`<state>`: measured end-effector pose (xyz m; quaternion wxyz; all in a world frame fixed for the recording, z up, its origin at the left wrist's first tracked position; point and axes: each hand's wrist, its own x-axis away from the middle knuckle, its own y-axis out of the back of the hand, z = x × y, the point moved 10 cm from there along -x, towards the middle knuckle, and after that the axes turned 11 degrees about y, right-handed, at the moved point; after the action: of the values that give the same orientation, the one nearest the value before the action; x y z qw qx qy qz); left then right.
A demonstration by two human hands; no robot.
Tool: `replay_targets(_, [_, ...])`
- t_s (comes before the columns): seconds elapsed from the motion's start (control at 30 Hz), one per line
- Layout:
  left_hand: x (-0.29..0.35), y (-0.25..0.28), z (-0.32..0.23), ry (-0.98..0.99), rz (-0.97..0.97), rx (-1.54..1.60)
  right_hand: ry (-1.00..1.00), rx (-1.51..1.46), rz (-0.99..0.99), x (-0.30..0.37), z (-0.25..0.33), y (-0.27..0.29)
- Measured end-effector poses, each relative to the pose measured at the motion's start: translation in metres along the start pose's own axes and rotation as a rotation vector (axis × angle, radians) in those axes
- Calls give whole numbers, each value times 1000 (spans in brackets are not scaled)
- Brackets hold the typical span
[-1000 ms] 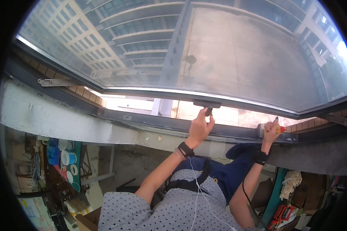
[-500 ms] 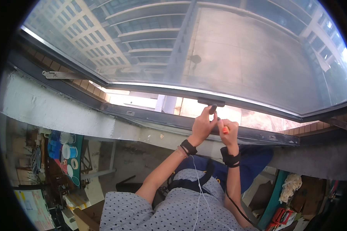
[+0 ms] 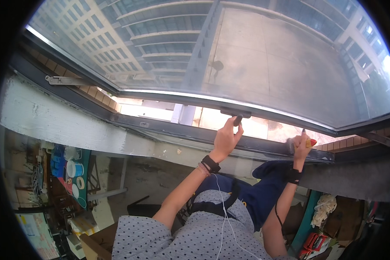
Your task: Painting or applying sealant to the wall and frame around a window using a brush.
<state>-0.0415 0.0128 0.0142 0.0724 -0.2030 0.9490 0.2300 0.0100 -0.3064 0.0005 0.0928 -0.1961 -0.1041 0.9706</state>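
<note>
My left hand is closed round the dark window handle at the bottom rail of a tilted-out window sash. Farther right, my right hand grips a tool with a red and yellow handle. A blurred greyish part of it shows left of the fingers, over the dark window frame; its kind I cannot make out. One digit of that hand points up toward the gap below the sash. Both wrists wear black straps.
Metal stay arms join sash and frame at both ends. Under the frame runs a white, worn sill. At lower left, a green-topped table carries a white bucket and tape rolls. Pale cloth and a red item lie at lower right.
My right hand has moved right along the frame with the tool, away from my left hand. My left hand stays on the handle.
</note>
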Motion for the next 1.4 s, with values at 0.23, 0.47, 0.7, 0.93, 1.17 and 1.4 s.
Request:
replay_targets(0.23, [1, 4, -6, -82, -88, 23, 289, 691, 68, -6, 29, 14])
replay_targets(0.47, [0, 4, -3, -77, -100, 35, 372, 693, 347, 33, 39, -110])
replay_targets(0.7, [1, 0, 2, -20, -83, -11, 98, 239, 347, 53, 6, -163])
replay_targets(0.93, [1, 0, 3, 42, -2, 12, 113, -49, 362, 43, 10, -128])
replay_targets(1.17, [1, 5, -3, -56, -101, 63, 14, -170, 55, 6, -6, -19])
replay_targets(1.4, [0, 0, -5, -25, -16, 18, 142, 176, -45, -6, 8, 34])
